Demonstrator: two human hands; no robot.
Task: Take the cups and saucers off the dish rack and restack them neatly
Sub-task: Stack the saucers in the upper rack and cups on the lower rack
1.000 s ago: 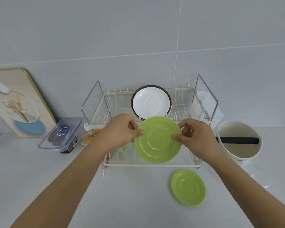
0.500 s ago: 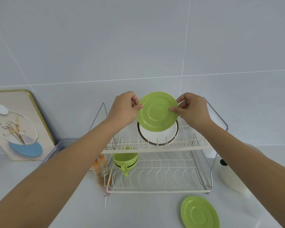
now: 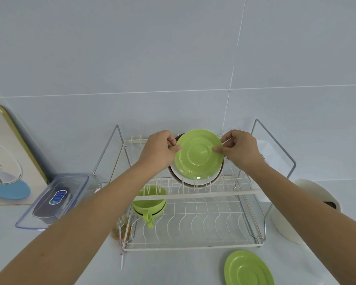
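Note:
Both hands pinch one green saucer [image 3: 198,154] by its rim: my left hand [image 3: 159,150] on its left edge, my right hand [image 3: 239,151] on its right. The saucer stands on edge in the upper tier of the white wire dish rack [image 3: 195,196], right in front of a white saucer with a brown rim [image 3: 178,175], which it mostly hides. Two stacked green cups [image 3: 149,204] sit on the left of the lower tier, handles toward me. A second green saucer [image 3: 248,269] lies flat on the counter in front of the rack's right end.
A clear lidded plastic box [image 3: 56,199] lies left of the rack, with a framed picture [image 3: 6,155] leaning on the tiled wall behind it. A white round bin [image 3: 308,212] stands at the rack's right. A small orange bottle [image 3: 120,228] stands at the rack's front left corner.
The green saucer went from in front of the lower tier up to the upper tier, and now stands lower among the wires in front of the white saucer. Both hands kept hold.

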